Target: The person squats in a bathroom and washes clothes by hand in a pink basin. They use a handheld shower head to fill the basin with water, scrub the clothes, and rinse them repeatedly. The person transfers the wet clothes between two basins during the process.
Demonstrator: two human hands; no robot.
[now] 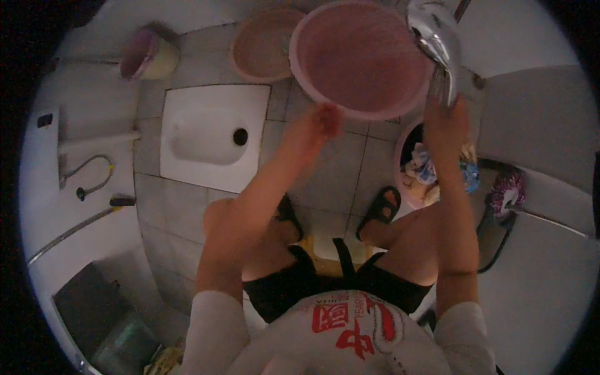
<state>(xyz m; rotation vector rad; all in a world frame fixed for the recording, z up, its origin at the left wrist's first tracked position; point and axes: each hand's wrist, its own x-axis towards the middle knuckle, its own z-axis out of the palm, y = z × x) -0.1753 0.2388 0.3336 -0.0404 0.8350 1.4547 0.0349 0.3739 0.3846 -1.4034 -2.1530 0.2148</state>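
Note:
My left hand (328, 123) is blurred at the near rim of a large pink plastic basin (315, 93); its fingers are too unclear to read. At the basin's right side, my right hand (445, 119) reaches up to the lower end of a chrome tap (433, 35). What looks like a thin stream of water runs down beside the tap's lever towards that hand. Whether the fingers grip the lever cannot be told. Below my right hand and partly behind the forearm stands a smaller pink tub (401, 173) with crumpled cloths (421, 164) in it.
A second, shallower basin (255, 51) adjoins the large one. White squat toilet (206, 178) lies at left in the tiled floor, with a bucket (161, 58) on its side behind it. A pink-and-white mop head (506, 194) lies at right. My sandalled feet are below the basin.

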